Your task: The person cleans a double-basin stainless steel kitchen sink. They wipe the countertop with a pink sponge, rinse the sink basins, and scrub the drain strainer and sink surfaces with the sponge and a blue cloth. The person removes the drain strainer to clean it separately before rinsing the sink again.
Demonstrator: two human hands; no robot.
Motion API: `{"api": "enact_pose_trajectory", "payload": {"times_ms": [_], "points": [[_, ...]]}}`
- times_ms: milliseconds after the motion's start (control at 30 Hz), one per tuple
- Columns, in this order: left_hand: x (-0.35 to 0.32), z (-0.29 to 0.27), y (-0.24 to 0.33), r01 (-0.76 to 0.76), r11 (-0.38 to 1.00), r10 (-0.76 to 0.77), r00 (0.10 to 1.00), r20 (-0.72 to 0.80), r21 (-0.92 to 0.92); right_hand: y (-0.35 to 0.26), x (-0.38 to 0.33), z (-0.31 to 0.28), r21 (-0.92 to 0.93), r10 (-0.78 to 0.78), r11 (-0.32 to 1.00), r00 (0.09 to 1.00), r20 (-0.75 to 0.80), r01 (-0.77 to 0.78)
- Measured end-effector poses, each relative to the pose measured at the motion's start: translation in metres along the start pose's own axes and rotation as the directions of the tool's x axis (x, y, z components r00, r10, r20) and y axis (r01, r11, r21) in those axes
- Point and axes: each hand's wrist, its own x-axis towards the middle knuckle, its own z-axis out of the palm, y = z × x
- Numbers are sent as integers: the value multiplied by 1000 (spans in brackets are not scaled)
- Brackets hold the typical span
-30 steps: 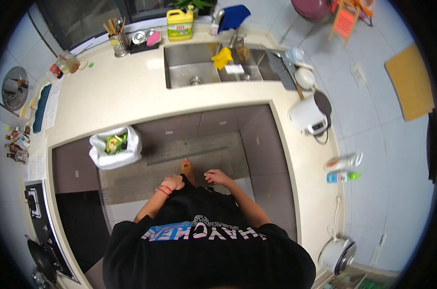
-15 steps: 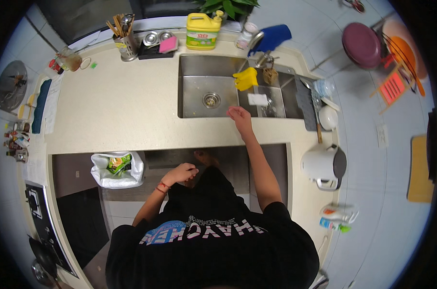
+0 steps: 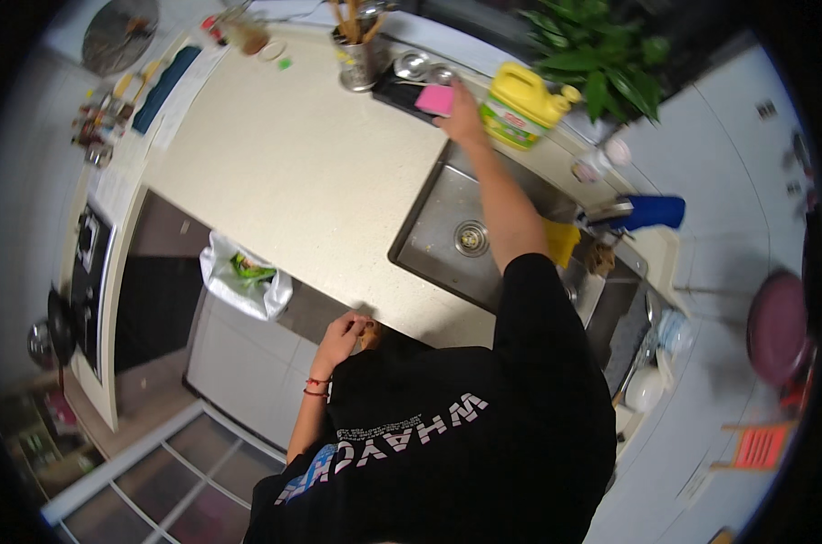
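My right hand [image 3: 463,120] reaches over the back edge of the sink to a pink sponge [image 3: 434,100] at the right end of a black tray [image 3: 394,93]. Thumb and fingers close on the sponge's right side. Two small round metal items [image 3: 413,64] sit behind it on the tray. Close beside that hand stands a yellow jug with a pump [image 3: 517,107]. My left hand [image 3: 340,339] hangs low in front of my body, off the counter's front edge, fingers curled with nothing seen in them.
The steel sink [image 3: 438,210] lies under my right forearm, with a yellow cloth [image 3: 560,241] on its divider. A utensil holder [image 3: 355,67] stands left of the tray, a leafy plant [image 3: 588,59] behind the jug. A white-lined bin [image 3: 220,286] is below the counter.
My right hand has moved from the sink's front edge to the sponge at the back. My view has turned, so the room appears tilted. My left hand stays low.
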Motion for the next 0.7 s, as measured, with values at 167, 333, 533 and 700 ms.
{"api": "enact_pose_trajectory", "payload": {"times_ms": [167, 333, 533, 700], "points": [[-29, 8, -46, 96, 960, -131, 985, -116, -263, 20, 27, -4, -60, 166, 985, 981, 96, -160], [-26, 4, -15, -95, 941, -8, 953, -303, -325, -60, -21, -38, 389, 34, 921, 997, -75, -3], [-2, -55, 131, -444, 896, 408, 820, -402, 4, -192, -147, -124, 806, -334, 585, 878, 344, -93], [-15, -86, 171, -631, 775, 622, 771, -134, -38, -234, -170, -160, 795, -531, 578, 825, 195, 184]]}}
